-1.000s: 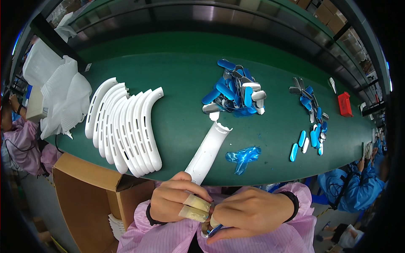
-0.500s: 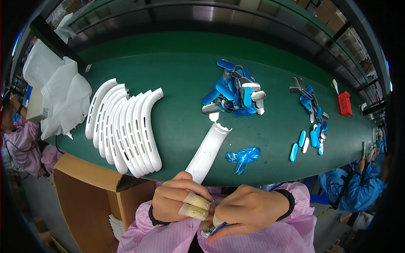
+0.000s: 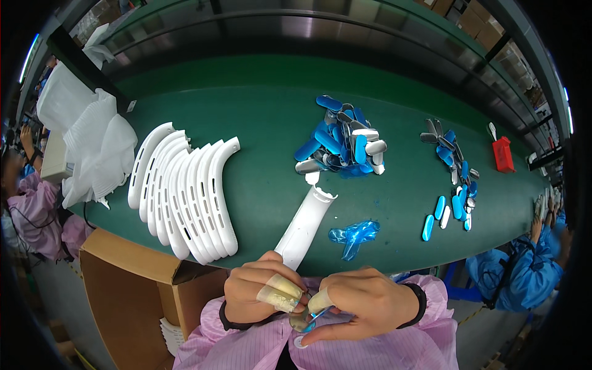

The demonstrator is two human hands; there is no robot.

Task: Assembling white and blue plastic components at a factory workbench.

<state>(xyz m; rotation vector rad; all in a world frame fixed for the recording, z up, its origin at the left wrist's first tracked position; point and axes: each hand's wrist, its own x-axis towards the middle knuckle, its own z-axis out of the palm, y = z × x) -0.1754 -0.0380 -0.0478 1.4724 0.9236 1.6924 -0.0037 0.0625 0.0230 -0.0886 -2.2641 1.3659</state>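
Close to my body, both hands are closed together around a small oval plate (image 3: 300, 320), dark and shiny with a strip of blue on its edge. My left hand (image 3: 259, 288), two fingers wrapped in yellowish tape, grips it from one side. From the other side my right hand (image 3: 370, 301), with one taped fingertip, pinches its blue edge. The fingers partly cover the plate. Just beyond my left hand, a long white curved shell (image 3: 306, 225) lies on the green bench, its far end notched. A crumpled piece of blue film (image 3: 354, 237) lies to its right.
Slotted white curved shells (image 3: 185, 197) lie in a row at left. Blue and silver oval plates (image 3: 345, 135) form a pile beyond, with a looser group (image 3: 456, 176) at right near a red box (image 3: 503, 154). A cardboard box (image 3: 129, 259) stands below the bench's left edge.
Fingers of both hands have shifted around the plate, and more of it and its blue edge now shows. My right hand has turned slightly. The white shell has stayed in place.
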